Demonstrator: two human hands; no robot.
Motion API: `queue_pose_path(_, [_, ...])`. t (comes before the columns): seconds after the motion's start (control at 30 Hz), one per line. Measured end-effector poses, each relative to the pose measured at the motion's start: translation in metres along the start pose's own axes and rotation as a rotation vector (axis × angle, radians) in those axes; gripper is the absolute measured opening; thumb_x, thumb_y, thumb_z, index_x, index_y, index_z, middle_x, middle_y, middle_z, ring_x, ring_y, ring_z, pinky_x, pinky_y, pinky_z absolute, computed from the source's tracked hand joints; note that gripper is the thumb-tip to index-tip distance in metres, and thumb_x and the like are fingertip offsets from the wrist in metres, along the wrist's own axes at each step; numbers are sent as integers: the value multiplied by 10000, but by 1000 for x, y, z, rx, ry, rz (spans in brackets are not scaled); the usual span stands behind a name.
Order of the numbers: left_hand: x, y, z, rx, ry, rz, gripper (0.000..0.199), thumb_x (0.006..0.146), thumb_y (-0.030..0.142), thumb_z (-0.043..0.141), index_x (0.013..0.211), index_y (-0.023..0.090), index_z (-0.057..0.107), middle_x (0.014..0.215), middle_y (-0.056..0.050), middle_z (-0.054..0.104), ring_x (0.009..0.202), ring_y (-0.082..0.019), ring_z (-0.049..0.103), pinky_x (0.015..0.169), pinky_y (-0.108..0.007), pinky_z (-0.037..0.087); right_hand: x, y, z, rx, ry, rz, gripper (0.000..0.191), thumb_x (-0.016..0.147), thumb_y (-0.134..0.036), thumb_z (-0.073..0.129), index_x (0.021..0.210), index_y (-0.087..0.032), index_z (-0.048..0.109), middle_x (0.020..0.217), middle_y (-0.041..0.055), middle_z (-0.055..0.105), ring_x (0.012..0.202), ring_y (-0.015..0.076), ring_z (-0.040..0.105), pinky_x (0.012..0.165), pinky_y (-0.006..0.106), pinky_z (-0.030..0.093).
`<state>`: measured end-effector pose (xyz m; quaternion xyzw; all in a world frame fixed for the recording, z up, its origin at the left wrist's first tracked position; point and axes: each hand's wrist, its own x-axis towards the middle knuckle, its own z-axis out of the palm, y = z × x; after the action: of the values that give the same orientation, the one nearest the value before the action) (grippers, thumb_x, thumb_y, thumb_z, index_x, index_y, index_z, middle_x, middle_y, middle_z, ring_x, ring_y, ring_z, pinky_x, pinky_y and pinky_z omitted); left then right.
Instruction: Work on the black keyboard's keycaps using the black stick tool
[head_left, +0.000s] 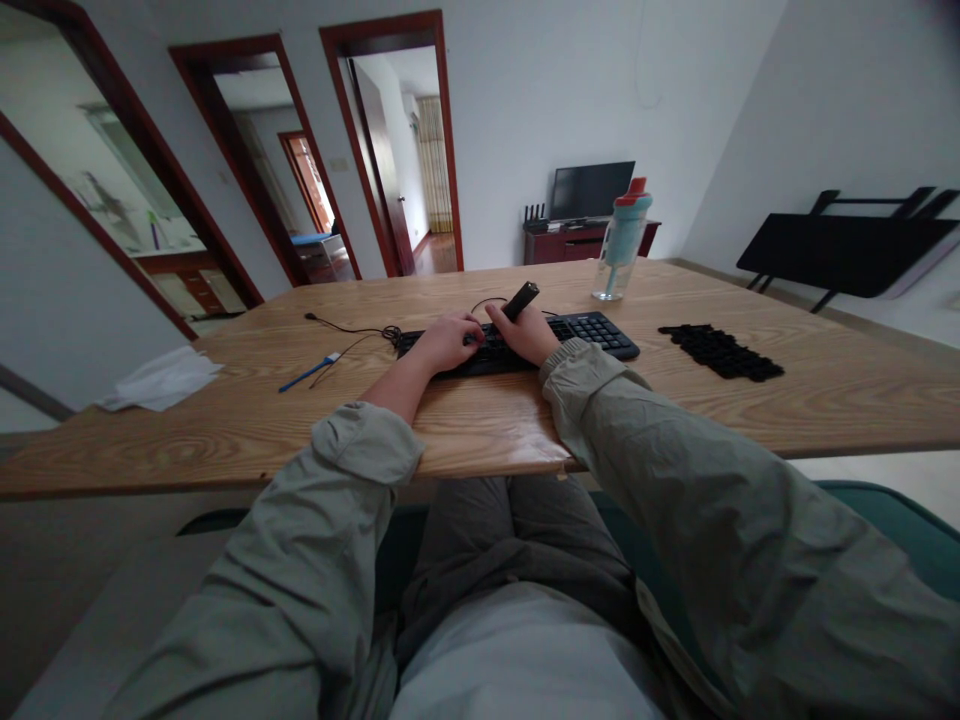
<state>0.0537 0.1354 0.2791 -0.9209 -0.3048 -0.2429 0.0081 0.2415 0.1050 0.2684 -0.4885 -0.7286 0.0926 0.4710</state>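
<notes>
A black keyboard (600, 332) lies flat on the wooden table in front of me, its right-hand keys in view. My right hand (529, 333) is closed round a black cylindrical handle (523, 298), which slants up over the keyboard; its lower end is hidden by my fingers. Over the left part of the keyboard is my left hand (450, 342), with fingers pressed together near a small dark thing that I cannot make out. Both hands cover the keys around them.
On the wooden table (480, 430), a blue brush (309, 372) and a black cable (345, 328) lie left, with white tissues (163, 378) farther left. Several black keycaps (720, 352) form a patch at right. A water bottle (622, 245) stands at the back right.
</notes>
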Motion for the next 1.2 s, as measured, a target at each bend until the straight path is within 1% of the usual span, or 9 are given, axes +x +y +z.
queue_pose_path(0.13, [0, -1, 1, 2, 5, 0, 147, 799, 173, 617, 866, 198, 745, 1087, -57, 690, 1039, -204, 629, 1018, -341, 465, 1, 4, 4, -35, 59, 15, 462, 923, -558, 431, 843, -166, 662, 799, 76, 683, 771, 202, 621, 741, 291, 442])
queue_pose_path(0.3, [0, -1, 2, 6, 2, 10, 142, 803, 178, 618, 871, 194, 742, 1079, -59, 696, 1042, -202, 629, 1011, -332, 466, 1, 6, 6, -40, 79, 4, 439, 921, -538, 452, 846, -164, 670, 810, 82, 687, 775, 200, 624, 771, 296, 450])
queue_pose_path(0.53, [0, 0, 1, 31, 2, 11, 180, 806, 154, 595, 885, 195, 752, 1106, -64, 689, 1021, -204, 636, 1005, -339, 469, -2, 1, 4, -17, 47, -5, 456, 923, -548, 444, 869, -158, 672, 800, 73, 685, 767, 193, 617, 772, 295, 453])
queue_pose_path(0.63, [0, 0, 1, 50, -4, -2, 186, 820, 178, 593, 909, 210, 753, 1118, -59, 685, 1025, -209, 634, 1006, -346, 469, 1, 5, 6, -28, 63, 19, 447, 921, -548, 446, 883, -164, 670, 828, 76, 691, 781, 199, 618, 767, 302, 453])
queue_pose_path(0.77, [1, 0, 2, 51, -4, -6, 179, 832, 200, 590, 912, 212, 751, 1107, -58, 690, 1034, -215, 630, 1019, -354, 458, 5, 10, 9, -36, 86, 9, 414, 916, -531, 461, 900, -173, 666, 853, 77, 690, 811, 205, 614, 766, 302, 455])
queue_pose_path(0.9, [0, 0, 2, 52, -6, 2, 178, 833, 199, 592, 910, 215, 752, 1101, -58, 692, 1035, -215, 627, 1019, -356, 456, 0, 6, 6, -34, 84, 5, 402, 915, -518, 468, 902, -168, 665, 872, 80, 690, 824, 200, 609, 791, 300, 458])
queue_pose_path(1.1, [0, -3, 6, 53, -10, 68, 172, 839, 214, 599, 904, 219, 758, 1088, -54, 695, 1038, -213, 616, 1000, -351, 459, -12, -5, 0, -58, 29, -55, 403, 909, -536, 475, 850, -176, 648, 788, 57, 665, 722, 174, 580, 725, 296, 453])
queue_pose_path(1.2, [0, -3, 6, 57, -17, 77, 171, 843, 227, 602, 901, 216, 762, 1084, -62, 692, 1025, -211, 618, 976, -345, 471, -13, -6, 1, -95, 21, -22, 400, 907, -545, 470, 829, -185, 626, 758, 49, 649, 703, 172, 567, 685, 299, 444])
